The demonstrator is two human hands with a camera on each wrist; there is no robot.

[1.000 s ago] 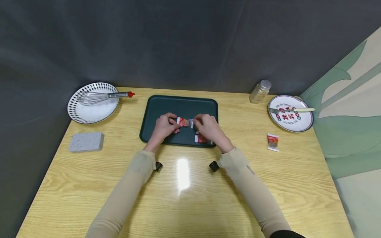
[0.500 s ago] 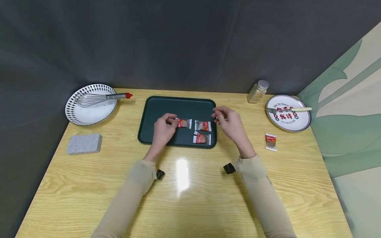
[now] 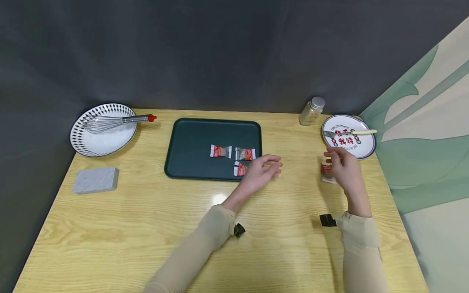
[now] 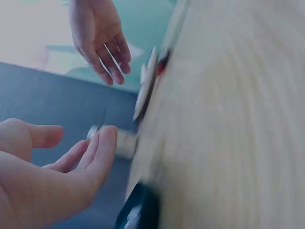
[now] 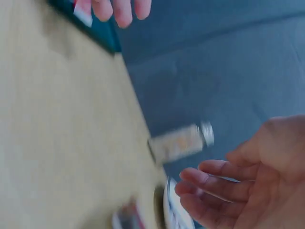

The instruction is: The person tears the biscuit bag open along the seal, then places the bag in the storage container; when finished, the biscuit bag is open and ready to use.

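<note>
Three small red-and-clear wrapped snack packets lie on the dark green tray [image 3: 194, 162]: a left packet [image 3: 221, 151], an upper right packet [image 3: 245, 154] and a lower right packet [image 3: 239, 169] partly hidden by my left hand [image 3: 259, 173]. That hand hovers over the tray's lower right corner, fingers loosely bent and holding nothing. A loose packet [image 3: 327, 172] lies on the table at the right. Beside and partly over it is my right hand [image 3: 344, 167], its fingers relaxed. In the right wrist view this packet [image 5: 128, 217] is apart from the fingers.
At the back right stand a lidded jar [image 3: 311, 111] and a plate with red characters [image 3: 344, 151], a fork [image 3: 360, 132] lying across it. On the left are a patterned plate [image 3: 106, 144] bearing a whisk [image 3: 133, 119], and a grey block [image 3: 96, 180]. A dark curtain hangs behind.
My right hand has let go of the upper right packet and moved right to the loose one. My left hand has released the left packet and shifted right across the tray.
</note>
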